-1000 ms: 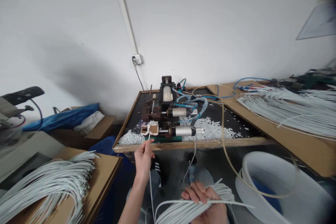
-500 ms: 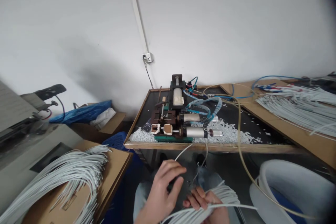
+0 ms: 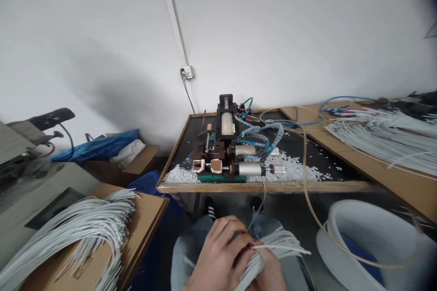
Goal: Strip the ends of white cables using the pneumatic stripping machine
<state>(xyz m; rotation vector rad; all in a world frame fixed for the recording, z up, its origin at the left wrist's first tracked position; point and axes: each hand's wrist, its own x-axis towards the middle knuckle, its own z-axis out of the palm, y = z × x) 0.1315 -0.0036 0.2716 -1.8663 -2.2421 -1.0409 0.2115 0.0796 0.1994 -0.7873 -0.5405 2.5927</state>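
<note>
Over my lap, a bundle of thin white wires (image 3: 282, 242) fans out toward the right. My right hand (image 3: 270, 269) is closed around it from below. My left hand (image 3: 223, 252) is curled over the near side of the bundle, its fingertips meeting those of my right hand at the wires. The exact grip of the left fingertips is hidden behind its knuckles. One wire end sticks out to the right beyond the others. Beyond my hands, a pneumatic machine (image 3: 227, 148) with metal cylinders and blue hoses stands on the wood-edged table (image 3: 290, 186).
Small white scraps (image 3: 290, 168) litter the tabletop. More white wires (image 3: 85, 223) lie on cardboard at left, and another pile (image 3: 385, 138) at right. A white tub (image 3: 355, 241) stands at lower right, a yellowish hose (image 3: 305, 191) crossing before it. Left is a blue basket (image 3: 146, 182).
My left hand has moved right and down, from apart with spread fingers to curled against the bundle. The wire behind it is out of sight. The view has shifted slightly.
</note>
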